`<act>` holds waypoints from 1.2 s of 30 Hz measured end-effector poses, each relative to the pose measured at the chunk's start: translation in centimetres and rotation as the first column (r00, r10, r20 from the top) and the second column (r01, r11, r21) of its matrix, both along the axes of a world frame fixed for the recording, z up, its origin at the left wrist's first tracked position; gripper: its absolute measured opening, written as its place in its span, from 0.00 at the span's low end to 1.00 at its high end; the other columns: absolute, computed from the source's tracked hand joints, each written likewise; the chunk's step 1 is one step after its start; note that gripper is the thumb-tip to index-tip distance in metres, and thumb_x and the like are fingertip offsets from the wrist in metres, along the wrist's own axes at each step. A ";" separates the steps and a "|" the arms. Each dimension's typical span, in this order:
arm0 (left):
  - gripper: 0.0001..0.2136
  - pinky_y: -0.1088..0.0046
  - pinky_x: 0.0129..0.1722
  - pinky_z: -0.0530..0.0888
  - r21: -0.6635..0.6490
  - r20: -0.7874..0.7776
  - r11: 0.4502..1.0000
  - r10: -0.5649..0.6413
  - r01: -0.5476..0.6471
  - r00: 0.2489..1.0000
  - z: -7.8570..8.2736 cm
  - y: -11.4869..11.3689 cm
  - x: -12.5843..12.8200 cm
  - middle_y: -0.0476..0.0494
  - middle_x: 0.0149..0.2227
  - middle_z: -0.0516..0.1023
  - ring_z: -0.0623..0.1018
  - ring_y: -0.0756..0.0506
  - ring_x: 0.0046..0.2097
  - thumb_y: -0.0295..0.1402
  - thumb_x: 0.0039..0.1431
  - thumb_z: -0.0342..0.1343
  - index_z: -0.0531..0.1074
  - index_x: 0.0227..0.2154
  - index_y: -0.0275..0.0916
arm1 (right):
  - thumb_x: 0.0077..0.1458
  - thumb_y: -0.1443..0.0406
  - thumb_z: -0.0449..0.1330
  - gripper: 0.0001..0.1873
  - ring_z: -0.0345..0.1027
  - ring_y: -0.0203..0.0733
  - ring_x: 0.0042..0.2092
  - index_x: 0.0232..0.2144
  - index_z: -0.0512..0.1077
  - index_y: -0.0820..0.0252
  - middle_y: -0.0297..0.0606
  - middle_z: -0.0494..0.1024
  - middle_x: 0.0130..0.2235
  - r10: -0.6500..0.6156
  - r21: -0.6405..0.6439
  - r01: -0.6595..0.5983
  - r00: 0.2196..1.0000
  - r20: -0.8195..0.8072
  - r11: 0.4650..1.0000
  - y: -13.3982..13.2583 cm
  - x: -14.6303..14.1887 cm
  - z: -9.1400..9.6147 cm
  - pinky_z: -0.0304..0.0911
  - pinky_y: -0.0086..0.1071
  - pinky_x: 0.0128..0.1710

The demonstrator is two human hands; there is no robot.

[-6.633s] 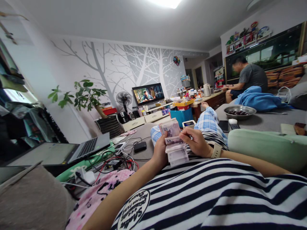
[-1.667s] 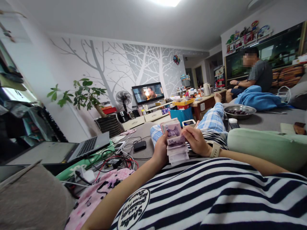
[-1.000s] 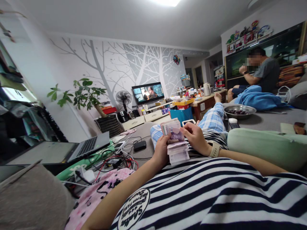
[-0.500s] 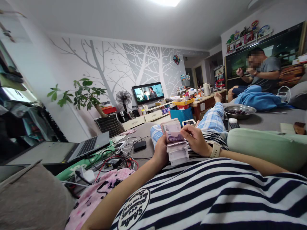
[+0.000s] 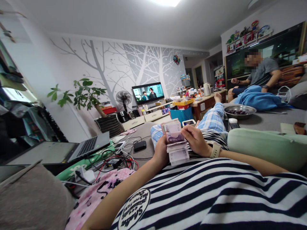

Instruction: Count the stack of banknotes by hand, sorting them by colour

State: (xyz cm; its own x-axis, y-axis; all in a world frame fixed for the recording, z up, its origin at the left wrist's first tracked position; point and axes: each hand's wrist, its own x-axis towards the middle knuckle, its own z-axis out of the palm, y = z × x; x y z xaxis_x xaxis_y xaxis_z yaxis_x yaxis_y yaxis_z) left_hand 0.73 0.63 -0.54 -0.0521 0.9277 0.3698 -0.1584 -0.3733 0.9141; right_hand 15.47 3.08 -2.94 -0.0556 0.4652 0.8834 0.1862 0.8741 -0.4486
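Note:
I lie back in a striped shirt with a thick stack of purple banknotes (image 5: 176, 143) held above my lap. My left hand (image 5: 160, 152) grips the stack from the left, its thumb pressed on the notes. My right hand (image 5: 196, 140), a pale watch on its wrist, pinches the top note at its right edge and folds it down over the lower half of the stack. Both hands touch the notes. My legs in blue checked trousers (image 5: 211, 119) stretch out beyond them.
A laptop (image 5: 72, 150) and tangled cables (image 5: 117, 159) lie to the left, with a black box (image 5: 140, 146) nearby. A metal bowl (image 5: 240, 111), a phone and a remote lie right. A green cushion (image 5: 263, 143) sits under my right arm. Another person (image 5: 259, 75) sits at far right.
My right hand keeps flipping notes down off the top of the stack; the stack has stayed in place. The person at far right has lowered a hand from the face.

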 end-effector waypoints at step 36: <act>0.11 0.67 0.39 0.76 -0.156 0.264 0.972 -0.128 0.173 0.956 -0.3 0.9 0.1 0.42 0.29 0.81 0.80 0.42 0.36 0.32 0.48 0.59 0.75 0.35 0.32 | 0.57 0.56 0.54 0.17 0.56 0.34 0.25 0.22 0.64 0.58 0.29 0.65 0.21 -0.116 -0.145 0.112 0.993 -0.024 0.983 1.4 -0.2 -0.1 0.56 0.29 0.30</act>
State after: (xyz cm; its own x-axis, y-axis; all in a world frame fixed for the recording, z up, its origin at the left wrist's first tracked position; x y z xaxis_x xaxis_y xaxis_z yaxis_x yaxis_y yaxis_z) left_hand 0.86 1.51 -0.81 0.0232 0.9808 0.1935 -0.4325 -0.1646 0.8865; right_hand 15.24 4.47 -3.03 0.0322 0.5890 0.8075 0.2644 0.7741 -0.5752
